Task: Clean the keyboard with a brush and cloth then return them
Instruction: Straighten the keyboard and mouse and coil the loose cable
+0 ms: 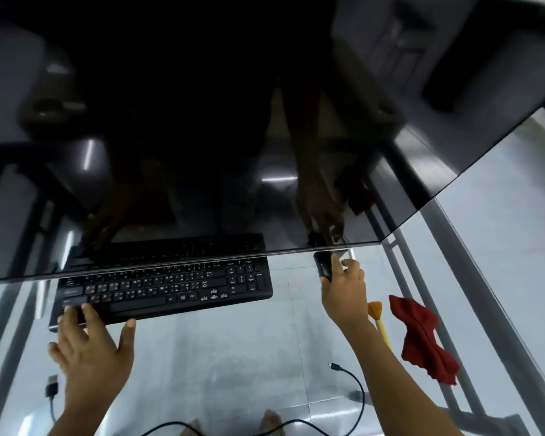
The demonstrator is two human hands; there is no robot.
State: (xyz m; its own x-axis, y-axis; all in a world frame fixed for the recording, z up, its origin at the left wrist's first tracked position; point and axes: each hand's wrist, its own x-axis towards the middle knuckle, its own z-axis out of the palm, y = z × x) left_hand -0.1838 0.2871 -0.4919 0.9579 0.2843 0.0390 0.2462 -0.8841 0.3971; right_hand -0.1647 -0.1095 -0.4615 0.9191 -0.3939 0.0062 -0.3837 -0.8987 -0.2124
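Rested left hand (88,344), fingers spread, on front-left corner of keyboard (170,287), thumb at front edge. Found keyboard mid glass table (233,357): matte plastic slab, prob. light & rigid, best held by short ends. Gripped small black device (323,265), maybe a mouse, in right hand (343,287). Saw brush (378,319), thin yellow stick w/ orange bristles; beside it red cloth (422,338), crumpled, soft.

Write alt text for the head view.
A person's left hand rests on the near left corner of a black keyboard; the right hand grips a small black object near the monitor. A brush and red cloth lie on the glass desk.
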